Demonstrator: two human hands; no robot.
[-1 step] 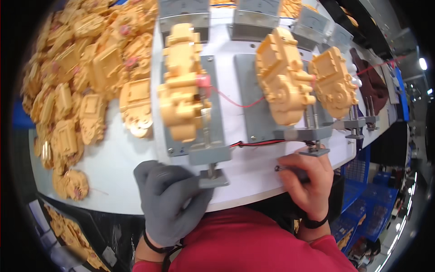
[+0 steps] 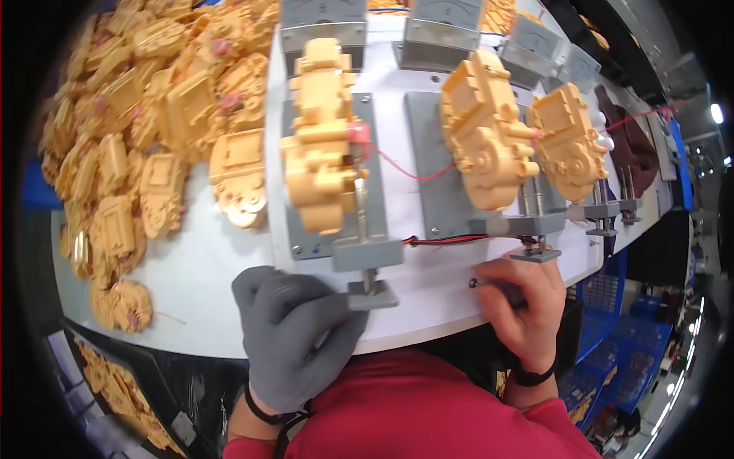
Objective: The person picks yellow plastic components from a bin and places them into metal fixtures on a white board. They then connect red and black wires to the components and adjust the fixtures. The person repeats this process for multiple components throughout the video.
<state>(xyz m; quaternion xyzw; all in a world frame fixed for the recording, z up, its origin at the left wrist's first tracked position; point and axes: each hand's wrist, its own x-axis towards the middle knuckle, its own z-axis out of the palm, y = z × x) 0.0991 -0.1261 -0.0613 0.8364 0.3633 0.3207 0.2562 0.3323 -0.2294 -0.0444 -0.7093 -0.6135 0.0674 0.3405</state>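
Note:
My left hand point(image 2: 294, 329), in a grey glove, is curled beside the small grey foot plate point(image 2: 373, 296) of the nearest test fixture. Its fingertips are hidden, so what they hold, if anything, does not show. On that fixture stands a yellow plastic gear housing point(image 2: 321, 138) with a pinkish-red part on its side and a thin red wire. My bare right hand point(image 2: 527, 306) is closed around a thin dark rod point(image 2: 497, 288) with a rounded tip, its kind unclear. This hand is just below the grey clamp point(image 2: 524, 224) of the second fixture, which carries another yellow housing point(image 2: 485, 138).
A large heap of yellow housings point(image 2: 115, 161) covers the left side of the white table point(image 2: 202, 306). A third yellow housing point(image 2: 567, 141) sits on a fixture to the right. Analog meters point(image 2: 325, 11) line the back. Blue shelving point(image 2: 612, 336) stands at the lower right.
The whole scene has shifted slightly to the right in the picture. Both my hands keep the same pose beside the fixtures.

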